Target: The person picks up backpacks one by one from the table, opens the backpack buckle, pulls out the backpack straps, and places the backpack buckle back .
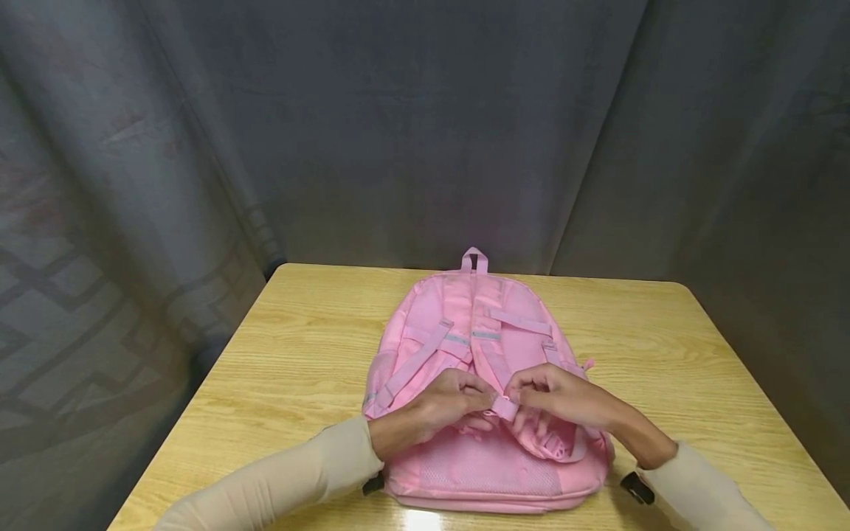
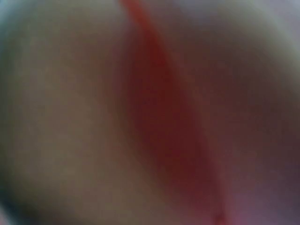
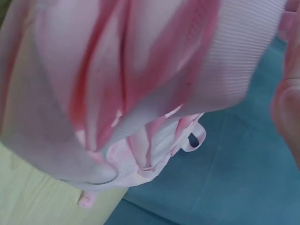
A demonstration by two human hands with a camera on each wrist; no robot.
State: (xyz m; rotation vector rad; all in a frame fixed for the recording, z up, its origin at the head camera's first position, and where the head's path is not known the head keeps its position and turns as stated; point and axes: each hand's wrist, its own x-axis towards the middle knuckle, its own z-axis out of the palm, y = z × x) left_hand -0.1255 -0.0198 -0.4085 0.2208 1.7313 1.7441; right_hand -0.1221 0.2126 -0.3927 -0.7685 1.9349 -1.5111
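A pink backpack (image 1: 488, 472) lies on the table with its shoulder straps facing up and its top handle toward the far edge. Over its lower half, a short piece of pink webbing strap (image 1: 505, 408) stretches between the two hands. My left hand (image 1: 448, 402) pinches its left end, and my right hand (image 1: 564, 394) pinches the right end with thumb and fingers. In the right wrist view the webbing (image 3: 243, 51) fills the upper part, with part of the right hand (image 3: 290, 103) at the edge. The left wrist view is too blurred to read.
The wooden table (image 1: 285, 354) has a far edge just beyond the bag's handle (image 1: 474, 258). Grey curtains (image 1: 412, 133) hang behind it and on both sides. Loose straps (image 1: 415, 365) lie across the bag's back panel.
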